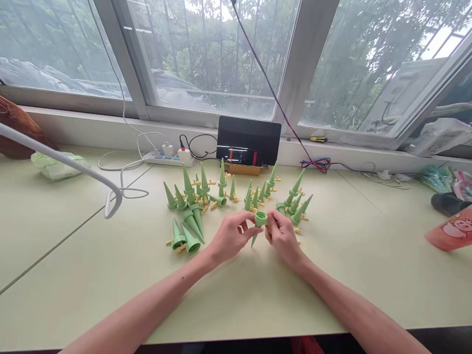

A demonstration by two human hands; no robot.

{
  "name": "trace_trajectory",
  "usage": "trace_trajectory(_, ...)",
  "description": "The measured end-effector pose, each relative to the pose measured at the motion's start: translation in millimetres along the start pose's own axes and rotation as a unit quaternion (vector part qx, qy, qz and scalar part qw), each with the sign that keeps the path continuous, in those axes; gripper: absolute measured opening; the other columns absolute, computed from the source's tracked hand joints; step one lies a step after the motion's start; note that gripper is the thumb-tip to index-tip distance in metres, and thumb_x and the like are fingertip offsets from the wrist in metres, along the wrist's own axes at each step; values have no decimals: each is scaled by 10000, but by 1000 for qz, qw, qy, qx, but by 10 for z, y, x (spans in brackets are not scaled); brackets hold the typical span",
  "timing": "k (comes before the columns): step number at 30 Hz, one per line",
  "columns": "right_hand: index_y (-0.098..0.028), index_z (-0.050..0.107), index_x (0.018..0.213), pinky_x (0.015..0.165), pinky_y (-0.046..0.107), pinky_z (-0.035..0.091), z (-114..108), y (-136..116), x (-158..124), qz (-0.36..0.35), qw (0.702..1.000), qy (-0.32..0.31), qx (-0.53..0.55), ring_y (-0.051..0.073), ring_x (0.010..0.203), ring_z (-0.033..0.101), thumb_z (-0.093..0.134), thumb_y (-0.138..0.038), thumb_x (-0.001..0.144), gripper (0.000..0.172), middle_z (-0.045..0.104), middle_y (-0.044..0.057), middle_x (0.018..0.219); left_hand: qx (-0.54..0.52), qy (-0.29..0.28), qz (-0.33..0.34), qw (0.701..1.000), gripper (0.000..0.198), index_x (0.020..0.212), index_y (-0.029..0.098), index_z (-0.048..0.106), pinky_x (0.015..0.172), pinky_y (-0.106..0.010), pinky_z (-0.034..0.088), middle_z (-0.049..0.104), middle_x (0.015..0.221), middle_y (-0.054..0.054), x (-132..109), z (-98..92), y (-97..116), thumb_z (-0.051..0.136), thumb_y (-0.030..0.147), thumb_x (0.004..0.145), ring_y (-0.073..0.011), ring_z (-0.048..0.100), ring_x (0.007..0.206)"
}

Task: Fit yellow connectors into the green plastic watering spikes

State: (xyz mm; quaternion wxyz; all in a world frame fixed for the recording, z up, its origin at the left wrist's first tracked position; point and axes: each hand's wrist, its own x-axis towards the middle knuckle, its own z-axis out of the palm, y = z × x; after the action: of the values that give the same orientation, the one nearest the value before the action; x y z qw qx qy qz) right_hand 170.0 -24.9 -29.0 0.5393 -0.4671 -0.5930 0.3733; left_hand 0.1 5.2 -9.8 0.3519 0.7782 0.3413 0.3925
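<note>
Wide windows (221,54), with greenery beyond the glass, stretch across the back, above a long pale yellow-green table (110,305). A dark flat screen (249,130) leans near the sill. Two bare hands meet over the middle of the table, the left hand (236,233) and the right hand (280,238). At the right edge is a reddish container (452,231) printed with a cartoon face; it is cut off by the frame and its contents cannot be seen. On the far left lies a crumpled pale green plastic packet (59,165), contents also impossible to tell. A white power strip (162,158) holds plugs, and a phone (243,156) stands before the screen by a small cardboard box (244,169). Green hollow spikes gather in loose groups: a left group (188,189), some upright, some lying, two with round mouths facing the person, and a right group (295,196). The held green spike (261,219) is between the hands, tip down, cup-like mouth open upward with ridges inside. The left thumb and fingers pinch its collar; the right fingertips press close against its other side, and whether they grip anything cannot be told. Smallest are yellow fittings (204,200) among the spikes.
</note>
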Motion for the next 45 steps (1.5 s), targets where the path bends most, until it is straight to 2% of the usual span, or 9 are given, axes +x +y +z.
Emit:
trace_trajectory(6,-225,413,726,450,250,257,-11,-2,7,11,1000,-20,11,95,444,282,427,-413,1021,350,352,-76,519,71,-37,98,992,129,1031,213,681,588,-213,486,657,935,-29,9,-59,-13,595,200,936,-105,569,676)
trace_trajectory(10,-221,422,726,456,248,270,-8,32,13,0,1000,-12,-4,98,461,314,431,-404,1018,345,353,-66,557,101,-28,96,990,154,1067,223,670,589,-217,479,648,1031,-42,0,-61,-5,580,221,942,-100,572,672)
trace_trajectory(14,-223,424,740,468,253,280,-16,30,24,-29,998,27,-56,110,483,332,414,-389,1021,327,357,-57,584,67,-7,4,998,181,1067,210,628,565,-219,482,641,1052,-36,5,-45,31,607,235,889,-83,571,603)
trace_trajectory(17,-223,422,741,481,261,280,-41,2,37,-66,990,52,-114,119,494,329,400,-364,1021,315,346,-53,577,-19,0,-113,993,186,870,182,589,487,-213,451,642,905,-23,35,-59,60,596,367,891,-90,572,548)
trace_trajectory(21,-213,442,742,519,259,301,-56,-32,44,-147,971,38,-185,120,521,345,402,-290,1015,286,386,-41,595,-184,-84,-264,943,565,621,160,537,376,-204,346,581,586,-19,79,-89,77,477,649,896,-102,516,427)
trace_trajectory(24,-209,435,734,536,250,306,-44,-32,40,-194,958,22,-209,114,535,340,403,-232,1008,277,400,-39,611,-258,-150,-296,907,621,578,140,555,381,-205,334,594,549,-42,78,-89,85,514,692,860,-98,505,413)
trace_trajectory(35,-213,414,718,521,239,296,-25,11,30,-199,958,7,-205,108,516,334,401,-198,997,279,383,-51,596,-235,-173,-228,929,527,794,134,622,417,-219,392,669,772,-64,32,-94,77,564,653,860,-103,529,508)
trace_trajectory(41,-209,421,717,516,243,275,-41,23,41,-175,964,10,-201,109,529,304,413,-214,986,270,363,-52,600,-4,-120,-81,989,417,695,179,501,503,-237,375,520,617,21,-15,-44,21,506,518,938,-111,496,533)
trace_trajectory(45,-211,416,712,521,251,268,-44,29,44,-154,969,7,-193,113,538,294,413,-232,984,272,355,-49,604,127,-81,14,989,308,723,195,477,586,-271,386,536,678,11,-50,-19,-20,532,401,945,-136,495,597)
